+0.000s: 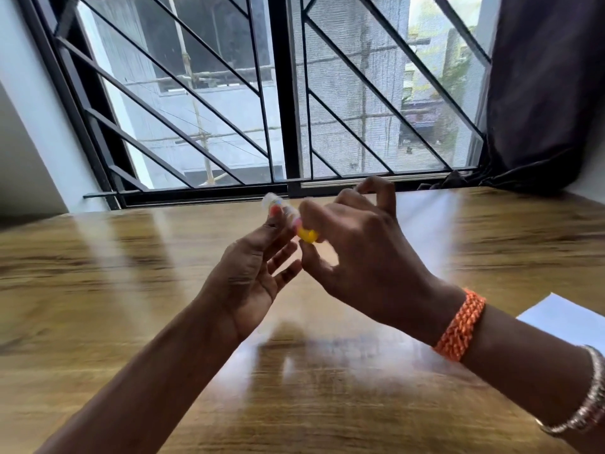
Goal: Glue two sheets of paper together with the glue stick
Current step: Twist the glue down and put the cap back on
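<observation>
I hold one glue stick [288, 217] in the air above the bench [98, 273], in front of the window. My left hand [252, 276] grips the clear barrel between thumb and forefinger, other fingers spread wide. My right hand [357, 253] pinches the yellow end, likely to twist or uncap it. I count one sheet of paper [569, 319] visible, lying on the bench right of the glue stick; a second sheet does not show

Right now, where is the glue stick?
The glue stick is held up between both hands, the left hand and the right hand, mid-frame above the wooden table, before the window.
</observation>
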`<state>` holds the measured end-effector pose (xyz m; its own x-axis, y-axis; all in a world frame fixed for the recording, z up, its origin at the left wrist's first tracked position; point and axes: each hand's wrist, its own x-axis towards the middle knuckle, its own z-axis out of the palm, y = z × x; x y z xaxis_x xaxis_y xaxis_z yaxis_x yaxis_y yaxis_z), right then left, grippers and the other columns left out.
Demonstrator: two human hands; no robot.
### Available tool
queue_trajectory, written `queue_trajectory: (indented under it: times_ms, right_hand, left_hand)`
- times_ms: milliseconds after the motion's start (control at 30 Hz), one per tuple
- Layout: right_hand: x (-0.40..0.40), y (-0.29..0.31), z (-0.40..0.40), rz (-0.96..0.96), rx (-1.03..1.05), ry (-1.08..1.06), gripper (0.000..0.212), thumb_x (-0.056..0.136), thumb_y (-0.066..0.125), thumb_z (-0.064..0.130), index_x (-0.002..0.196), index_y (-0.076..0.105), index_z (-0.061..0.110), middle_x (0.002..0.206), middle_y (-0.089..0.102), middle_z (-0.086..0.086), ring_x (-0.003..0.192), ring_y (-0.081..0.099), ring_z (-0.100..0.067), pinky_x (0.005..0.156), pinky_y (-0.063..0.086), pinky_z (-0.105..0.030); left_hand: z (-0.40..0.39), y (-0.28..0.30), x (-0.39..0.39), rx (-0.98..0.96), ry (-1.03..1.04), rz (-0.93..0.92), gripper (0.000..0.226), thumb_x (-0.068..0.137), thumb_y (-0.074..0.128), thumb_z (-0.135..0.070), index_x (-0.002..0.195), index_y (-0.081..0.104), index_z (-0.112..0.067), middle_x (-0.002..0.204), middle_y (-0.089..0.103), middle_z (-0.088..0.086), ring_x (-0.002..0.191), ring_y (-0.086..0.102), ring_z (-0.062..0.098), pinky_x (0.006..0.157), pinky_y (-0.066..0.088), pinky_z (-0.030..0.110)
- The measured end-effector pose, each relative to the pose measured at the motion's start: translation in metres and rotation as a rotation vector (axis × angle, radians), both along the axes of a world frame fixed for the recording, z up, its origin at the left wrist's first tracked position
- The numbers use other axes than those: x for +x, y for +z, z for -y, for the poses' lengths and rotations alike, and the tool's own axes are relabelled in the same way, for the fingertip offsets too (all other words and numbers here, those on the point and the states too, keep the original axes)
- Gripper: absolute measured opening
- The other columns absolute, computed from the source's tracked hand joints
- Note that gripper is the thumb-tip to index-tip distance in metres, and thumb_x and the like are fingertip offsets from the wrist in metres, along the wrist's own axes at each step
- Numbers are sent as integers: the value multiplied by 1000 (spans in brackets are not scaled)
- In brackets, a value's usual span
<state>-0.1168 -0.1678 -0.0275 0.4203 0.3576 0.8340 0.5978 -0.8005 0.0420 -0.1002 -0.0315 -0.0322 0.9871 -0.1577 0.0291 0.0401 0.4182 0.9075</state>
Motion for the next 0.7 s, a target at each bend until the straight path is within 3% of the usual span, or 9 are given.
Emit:
queue_trajectory:
  times_ms: [100,167,233,333,433,500,567,700]
  right_hand:
    - [-1,3,0,-286,345,176,21,76,66,24,78,46,18,56,54,9,54,53,-14,70,44,-38]
    - [-1,2,-1,-379,427,233,22,78,67,22,77,46,15,57,57,3,52,53,-18,59,44,-32]
    - [-3,-2,-3,-265,284,180,22,81,64,20,80,42,20,58,55,6,56,54,-19,67,40,-32]
    - [0,-8,0,107,-101,-89,19,88,55,20,106,55,23,64,60,6,70,57,-21,86,30,-41]
    - [1,-9,-1,284,-204,-202,18,92,48,12,107,57,18,61,58,1,71,59,-25,88,28,-41]
    - [2,-9,-3,262,-208,-239,22,87,52,8,106,47,18,64,58,3,75,59,-25,90,26,-41]
    - [4,-9,-1,175,-196,-272,31,77,63,7,102,49,18,70,61,4,80,60,-26,89,24,-42]
    - [10,-10,0,3,-185,-301,32,70,67,14,100,57,17,83,65,2,87,60,-27,88,22,-43]
  left_hand:
    - [1,1,-3,-10,-80,46,22,86,52,-32,92,68,-17,95,70,-5,103,60,11,90,51,28]
    - [2,2,-3,-6,-97,54,25,90,48,-27,99,67,-13,99,70,-1,100,62,13,87,52,27]
    - [4,2,-3,-13,-66,57,20,91,49,-21,93,67,-13,89,71,0,86,66,13,79,55,23]
    - [5,2,-3,17,-11,66,16,91,50,-17,87,66,-14,79,70,-4,69,66,9,68,55,19]
    - [3,1,-1,44,46,29,14,87,56,-21,80,67,-16,73,72,-6,66,67,6,70,55,20]
    - [-2,3,1,46,96,-2,17,83,62,-27,71,68,-16,68,71,-5,63,68,7,72,57,23]
    - [-8,5,3,61,152,-28,19,80,65,-30,66,67,-17,64,70,-5,63,67,8,73,57,28]
    - [-21,10,7,132,220,-47,16,79,66,-34,80,66,-18,82,68,-3,78,60,10,69,57,29]
